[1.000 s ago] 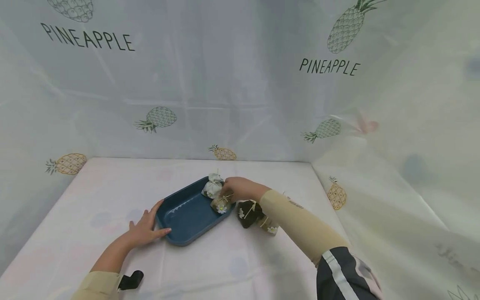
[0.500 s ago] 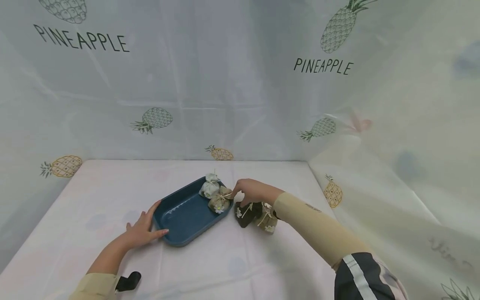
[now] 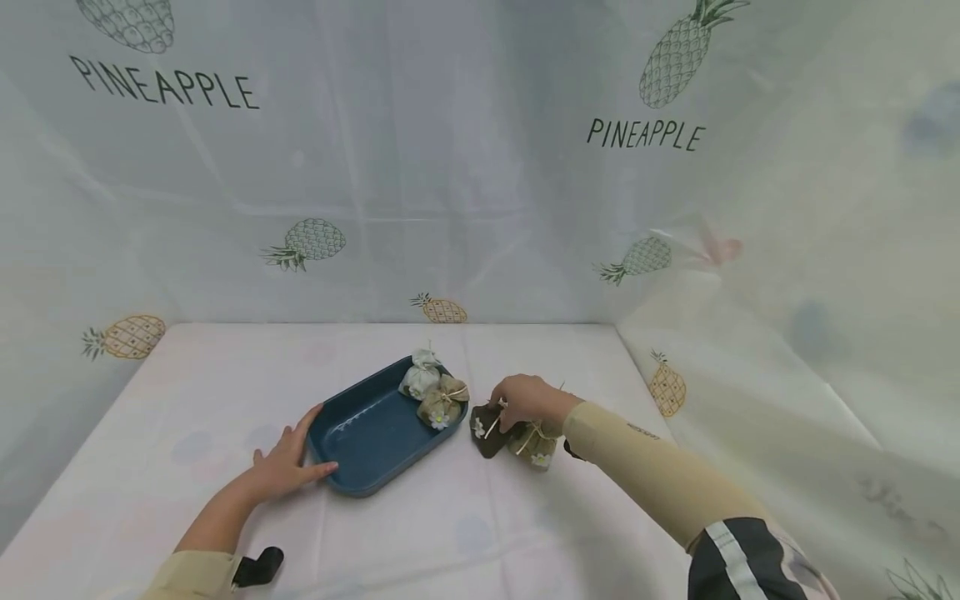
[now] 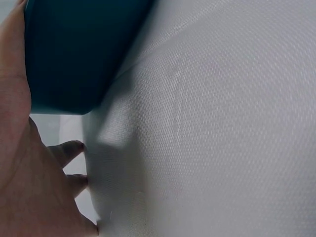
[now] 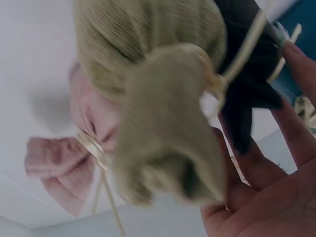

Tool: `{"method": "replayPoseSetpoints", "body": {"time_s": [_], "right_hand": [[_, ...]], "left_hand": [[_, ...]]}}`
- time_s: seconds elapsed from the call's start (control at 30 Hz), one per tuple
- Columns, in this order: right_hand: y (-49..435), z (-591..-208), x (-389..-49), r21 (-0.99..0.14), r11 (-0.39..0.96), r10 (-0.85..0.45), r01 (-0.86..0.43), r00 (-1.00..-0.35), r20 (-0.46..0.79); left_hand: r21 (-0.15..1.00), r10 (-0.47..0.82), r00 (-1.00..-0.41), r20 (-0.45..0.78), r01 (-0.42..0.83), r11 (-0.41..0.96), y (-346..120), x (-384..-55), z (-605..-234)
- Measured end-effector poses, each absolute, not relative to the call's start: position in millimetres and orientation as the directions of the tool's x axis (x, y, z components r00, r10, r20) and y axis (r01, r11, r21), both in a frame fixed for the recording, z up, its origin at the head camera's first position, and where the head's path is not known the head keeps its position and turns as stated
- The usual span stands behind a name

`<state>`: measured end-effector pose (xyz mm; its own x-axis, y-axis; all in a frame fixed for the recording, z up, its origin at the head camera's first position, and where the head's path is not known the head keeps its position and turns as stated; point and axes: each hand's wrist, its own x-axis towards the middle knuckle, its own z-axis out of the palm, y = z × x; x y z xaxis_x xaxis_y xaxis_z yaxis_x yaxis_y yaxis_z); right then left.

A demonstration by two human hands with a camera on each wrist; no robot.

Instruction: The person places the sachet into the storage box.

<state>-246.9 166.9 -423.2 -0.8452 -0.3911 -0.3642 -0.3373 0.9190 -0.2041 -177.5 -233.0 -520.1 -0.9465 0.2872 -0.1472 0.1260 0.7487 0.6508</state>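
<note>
A dark blue rectangular tray [image 3: 375, 487] stands at an angle on the table. My left hand [image 3: 281, 467] spans its left end, thumb and fingers spread along the outside wall. At the tray's far right corner lie a white pouch [image 3: 420, 382] and a tan pouch [image 3: 442, 404] with a flower. Just outside that corner, my right hand [image 3: 528, 398] holds the gathered top of a dark pouch [image 3: 487, 433], fingers curled about it. An olive-tan pouch [image 3: 536, 450] sits beside it under the hand. The right wrist view also shows a pink pouch [image 5: 89, 113] behind the olive one.
White patterned cloth covers the table [image 3: 405, 550]. A pineapple-print curtain [image 3: 450, 167] hangs behind it and along the sides. A black strap end [image 3: 258, 568] sticks out by the left wrist.
My right hand has let go of the tan pouch in the tray and moved right to the dark pouch. The left hand has stayed at the tray.
</note>
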Motion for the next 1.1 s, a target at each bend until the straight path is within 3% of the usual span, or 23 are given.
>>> {"method": "replayPoseSetpoints", "body": {"time_s": [0.73,1.1], "right_hand": [[170.9,-440.2,-245.2,-0.253,0.896,-0.426,-0.365,-0.868,-0.256],[170.3,-449.0,-246.9,-0.298,0.85,-0.508,-0.434,-0.826,-0.246]], "left_hand": [[0.649,0.291,-0.946,-0.141,0.134,0.749,-230.9,-175.7,-520.3],[0.644,0.289,-0.946,-0.147,0.13,0.754,-231.5,-176.6,-518.0]]}}
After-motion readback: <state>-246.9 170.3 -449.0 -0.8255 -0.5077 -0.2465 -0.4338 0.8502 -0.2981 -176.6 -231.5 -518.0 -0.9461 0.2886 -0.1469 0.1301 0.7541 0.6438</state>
